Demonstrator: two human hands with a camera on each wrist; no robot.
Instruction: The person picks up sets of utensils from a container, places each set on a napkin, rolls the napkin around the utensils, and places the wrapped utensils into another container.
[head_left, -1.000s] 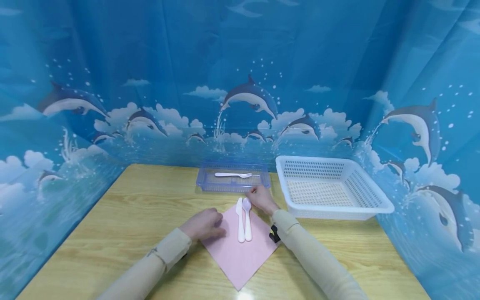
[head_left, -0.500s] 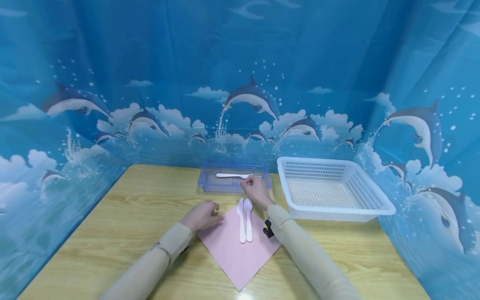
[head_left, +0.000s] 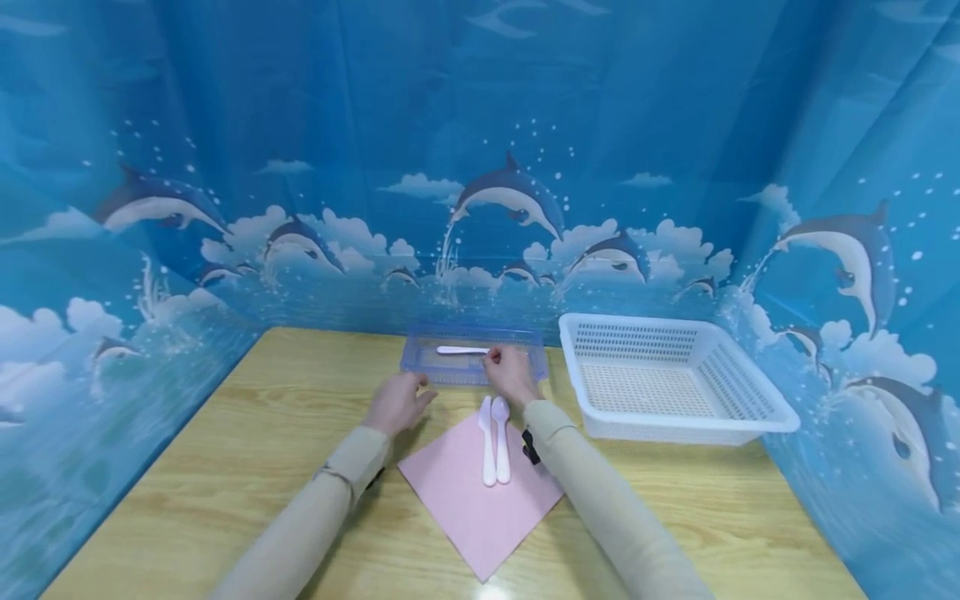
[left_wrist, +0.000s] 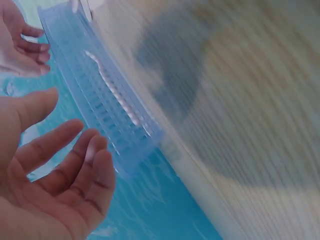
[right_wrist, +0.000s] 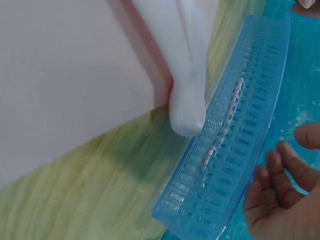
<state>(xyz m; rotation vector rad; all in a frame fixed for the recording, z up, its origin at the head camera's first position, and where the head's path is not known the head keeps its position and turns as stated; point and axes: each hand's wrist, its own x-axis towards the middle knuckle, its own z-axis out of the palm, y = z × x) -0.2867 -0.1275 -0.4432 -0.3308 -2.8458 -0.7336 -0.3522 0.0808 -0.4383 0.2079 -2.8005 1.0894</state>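
In the head view a white plastic fork lies inside the shallow translucent blue basket. My right hand is over the basket's right part and hides the fork's tines. Its fingers look loosely bent around nothing in the right wrist view, where the fork stays in the basket. Left of the basket's front edge hovers my left hand, fingers relaxed and holding nothing. Between the arms, a white knife and a white spoon lie side by side on a pink napkin.
A larger white perforated basket stands to the right of the blue one. Behind the wooden table hangs a blue dolphin-print curtain, which also covers both sides.
My right hand has moved away from the spoon's bowl and out over the basket to the fork's tined end. My left hand has lifted off the napkin's left side and moved forward.
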